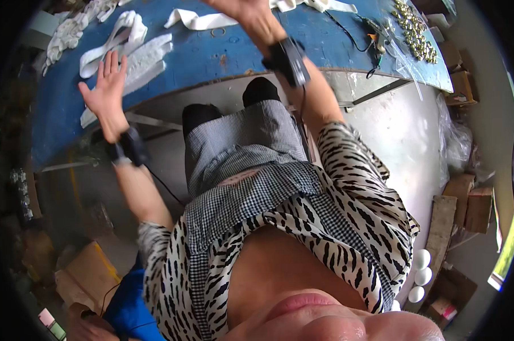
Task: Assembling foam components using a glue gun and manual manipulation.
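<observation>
My left hand (104,94) is held up over the near left part of the blue table (211,54), its fingers spread and nothing in it. Beside and behind it lies a stack of flat white fabric strips (149,62). A looped white strip (133,25) sits just beyond the fingertips. My right hand (246,10) reaches over the far middle of the table, and the top edge of the picture cuts off its fingers. Next to it runs a long white strip (197,21). Each wrist wears a black strapped device (291,61).
Bunched white strips (69,37) lie at the far left. Gold-coloured metal pieces (416,34) are heaped at the right, beside clear thin strips and a tool with a cord (376,42). Cardboard boxes (461,196) stand at the right. Another person in blue (134,307) is at lower left.
</observation>
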### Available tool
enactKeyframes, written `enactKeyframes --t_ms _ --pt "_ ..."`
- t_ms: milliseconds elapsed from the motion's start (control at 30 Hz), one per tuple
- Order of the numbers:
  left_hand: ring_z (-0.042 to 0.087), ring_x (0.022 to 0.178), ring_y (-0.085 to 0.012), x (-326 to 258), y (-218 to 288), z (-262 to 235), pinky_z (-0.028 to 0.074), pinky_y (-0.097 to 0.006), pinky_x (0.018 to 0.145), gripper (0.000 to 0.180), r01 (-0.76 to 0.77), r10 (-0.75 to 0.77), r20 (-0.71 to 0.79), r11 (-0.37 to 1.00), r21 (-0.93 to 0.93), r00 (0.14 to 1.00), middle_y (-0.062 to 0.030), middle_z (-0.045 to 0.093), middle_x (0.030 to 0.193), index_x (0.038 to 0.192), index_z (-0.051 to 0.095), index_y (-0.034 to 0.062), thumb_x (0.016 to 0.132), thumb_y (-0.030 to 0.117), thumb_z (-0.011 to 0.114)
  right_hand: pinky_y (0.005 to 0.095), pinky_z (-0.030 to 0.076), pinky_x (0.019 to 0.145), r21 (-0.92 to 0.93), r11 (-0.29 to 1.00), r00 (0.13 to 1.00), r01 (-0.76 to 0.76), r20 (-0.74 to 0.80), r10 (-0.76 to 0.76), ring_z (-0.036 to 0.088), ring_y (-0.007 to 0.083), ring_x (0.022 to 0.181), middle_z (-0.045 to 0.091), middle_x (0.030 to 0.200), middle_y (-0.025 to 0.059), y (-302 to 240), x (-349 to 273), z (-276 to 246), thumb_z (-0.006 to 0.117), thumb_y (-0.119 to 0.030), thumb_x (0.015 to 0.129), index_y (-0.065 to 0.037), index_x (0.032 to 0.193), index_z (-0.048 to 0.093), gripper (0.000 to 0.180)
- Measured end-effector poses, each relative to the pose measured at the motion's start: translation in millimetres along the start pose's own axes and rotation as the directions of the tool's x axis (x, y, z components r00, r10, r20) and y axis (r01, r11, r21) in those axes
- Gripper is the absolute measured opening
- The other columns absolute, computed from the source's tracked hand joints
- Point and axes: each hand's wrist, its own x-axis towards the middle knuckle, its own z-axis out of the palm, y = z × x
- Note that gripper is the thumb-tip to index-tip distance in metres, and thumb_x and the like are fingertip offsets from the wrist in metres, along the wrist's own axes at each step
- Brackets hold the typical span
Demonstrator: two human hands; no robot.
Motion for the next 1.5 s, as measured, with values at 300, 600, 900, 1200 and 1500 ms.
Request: enactKeyframes --t_ms 300,600,900,1200,1500 --pt "-0.005 0.143 -0.0195 5 14 -50 -0.003 -0.053 0.112 0.101 0.021 -0.096 -0.204 0.94 -0.34 0.974 -0.0061 -0.008 0.155 0.147 -0.006 0.0076 0.081 0.075 0.03 0.049 0.034 0.098 -0.095 0.995 0.922 0.027 -0.383 -0.061 0.033 0.0291 0.133 0.031 0.145 0.0176 -39 -18 -71 0.037 -0.07 0.084 0.002 0.139 0.026 0.091" --pt "0.013 0.141 -0.0307 -11 13 5 0.013 -0.053 0.112 0.085 -0.076 0.066 -0.038 0.822 -0.565 0.997 -0.0159 0.017 0.152 0.145 0.02 0.0061 0.087 0.065 0.036 0.0523 0.023 0.107 0.103 0.994 0.979 -0.044 -0.192 0.064 0.027 0.0315 0.136 0.029 0.146 0.0183 -22 -26 -58 0.049 -0.055 0.085 0.001 0.141 0.025 0.083" --pt "0.025 0.137 -0.0367 -19 0 40 0.019 -0.055 0.11 0.078 0.031 0.246 0.384 0.808 -0.589 0.89 -0.0184 0.027 0.148 0.141 0.028 0.0042 0.09 0.063 0.032 0.049 0.033 0.102 0.255 0.934 0.931 -0.251 -0.2 0.304 0.034 0.0298 0.132 0.04 0.14 0.0183 96 -28 -27 0.054 -0.054 0.084 0.002 0.13 0.043 0.072" --pt "0.041 0.121 -0.0276 17 -39 -5 0.033 -0.051 0.098 0.071 -0.011 0.056 -0.219 0.979 0.204 0.974 -0.0127 0.038 0.139 0.142 0.027 0.0075 0.09 0.054 0.044 0.0498 0.036 0.101 0.251 0.943 0.952 -0.218 -0.156 0.262 0.039 0.0294 0.13 0.042 0.14 0.0157 95 -7 -47 0.055 -0.06 0.081 0.001 0.132 0.041 0.081" --pt "0.036 0.131 -0.0223 -10 -32 38 0.03 -0.041 0.107 0.061 0.173 -0.148 0.109 0.947 -0.272 0.983 -0.0146 0.042 0.136 0.14 0.031 0.0065 0.092 0.038 0.052 0.0494 0.034 0.102 0.188 0.966 0.981 -0.178 -0.04 0.188 0.036 0.0321 0.131 0.04 0.141 0.0156 84 -3 -52 0.05 -0.061 0.084 -0.002 0.136 0.039 0.079"
